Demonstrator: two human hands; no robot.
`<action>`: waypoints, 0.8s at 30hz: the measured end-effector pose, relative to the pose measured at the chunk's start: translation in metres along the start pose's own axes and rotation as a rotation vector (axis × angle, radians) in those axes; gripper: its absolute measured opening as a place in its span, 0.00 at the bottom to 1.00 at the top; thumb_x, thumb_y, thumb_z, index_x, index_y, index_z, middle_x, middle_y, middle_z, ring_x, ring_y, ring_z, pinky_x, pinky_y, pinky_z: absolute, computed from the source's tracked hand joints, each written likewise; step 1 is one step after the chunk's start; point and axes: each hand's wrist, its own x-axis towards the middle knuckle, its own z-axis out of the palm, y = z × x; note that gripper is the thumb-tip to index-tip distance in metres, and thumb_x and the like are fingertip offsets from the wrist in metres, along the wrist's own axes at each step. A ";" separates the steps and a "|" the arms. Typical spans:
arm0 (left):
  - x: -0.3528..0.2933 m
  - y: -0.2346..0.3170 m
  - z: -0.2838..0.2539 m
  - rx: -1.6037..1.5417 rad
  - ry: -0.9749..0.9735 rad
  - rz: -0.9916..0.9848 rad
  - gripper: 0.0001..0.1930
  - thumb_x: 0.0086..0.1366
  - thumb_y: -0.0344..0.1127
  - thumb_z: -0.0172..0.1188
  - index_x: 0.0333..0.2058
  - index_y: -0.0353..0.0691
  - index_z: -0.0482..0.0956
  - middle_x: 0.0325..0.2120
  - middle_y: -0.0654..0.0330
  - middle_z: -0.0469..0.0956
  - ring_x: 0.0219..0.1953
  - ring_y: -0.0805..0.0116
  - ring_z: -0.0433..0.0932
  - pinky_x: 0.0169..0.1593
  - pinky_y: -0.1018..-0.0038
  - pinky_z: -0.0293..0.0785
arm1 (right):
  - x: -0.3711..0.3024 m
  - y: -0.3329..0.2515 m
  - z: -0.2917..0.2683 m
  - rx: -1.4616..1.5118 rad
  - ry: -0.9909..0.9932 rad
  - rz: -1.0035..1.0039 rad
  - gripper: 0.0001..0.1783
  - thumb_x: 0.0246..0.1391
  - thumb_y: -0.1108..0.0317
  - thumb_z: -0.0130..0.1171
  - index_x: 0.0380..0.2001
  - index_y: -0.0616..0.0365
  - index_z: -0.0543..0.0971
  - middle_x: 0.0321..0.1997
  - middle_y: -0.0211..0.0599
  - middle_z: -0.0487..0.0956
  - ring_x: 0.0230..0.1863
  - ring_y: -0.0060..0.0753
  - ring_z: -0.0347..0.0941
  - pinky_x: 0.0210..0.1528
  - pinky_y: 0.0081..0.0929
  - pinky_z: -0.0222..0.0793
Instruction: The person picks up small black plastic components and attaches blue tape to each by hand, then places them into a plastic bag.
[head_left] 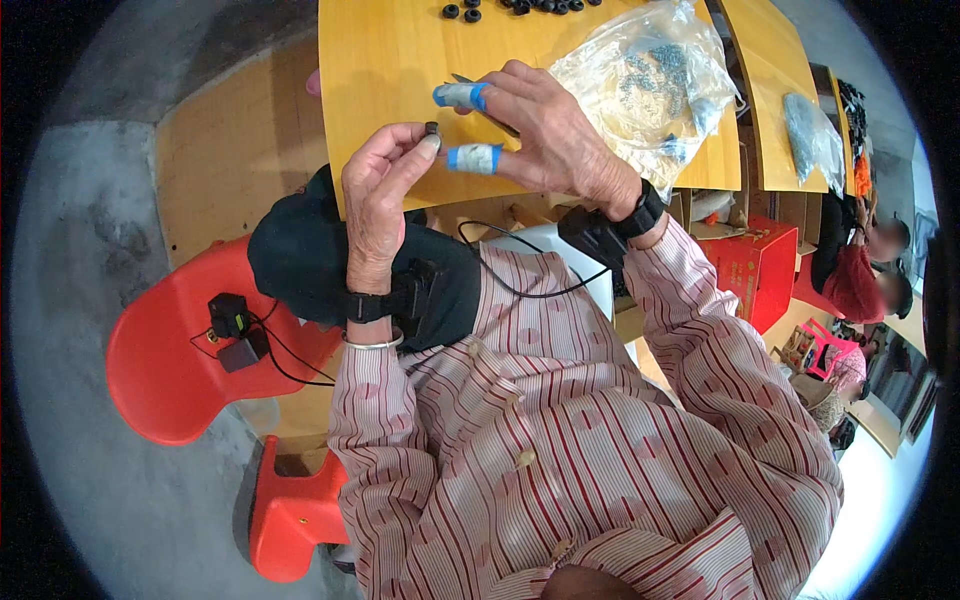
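Note:
Over the yellow table my left hand (385, 185) pinches a small black round piece (432, 128) between thumb and fingertips. Close by on the right is my right hand (560, 135), its thumb and index finger wrapped in blue-and-white tape and spread apart. A thin dark tool (497, 122) lies across that hand, mostly hidden by the fingers; its exact kind does not show. Beside the right hand rests a clear plastic bag (660, 85) with many small dark pieces inside. Several black rings (472, 15) lie at the table's far edge.
The yellow table (390, 60) ends just before my lap. To the left stands a red chair (165, 350) with a black device (229, 314) and cables on it. A red box (765, 270) is at the right, with a second bag (812, 140) and other people beyond.

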 end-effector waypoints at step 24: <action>-0.015 0.018 0.024 -0.147 0.061 -0.049 0.11 0.59 0.32 0.54 0.34 0.27 0.75 0.29 0.57 0.78 0.34 0.72 0.75 0.45 0.78 0.67 | 0.002 -0.023 0.001 -0.236 0.058 -0.133 0.18 0.29 0.67 0.60 0.30 0.55 0.72 0.29 0.30 0.71 0.36 0.35 0.67 0.43 0.32 0.62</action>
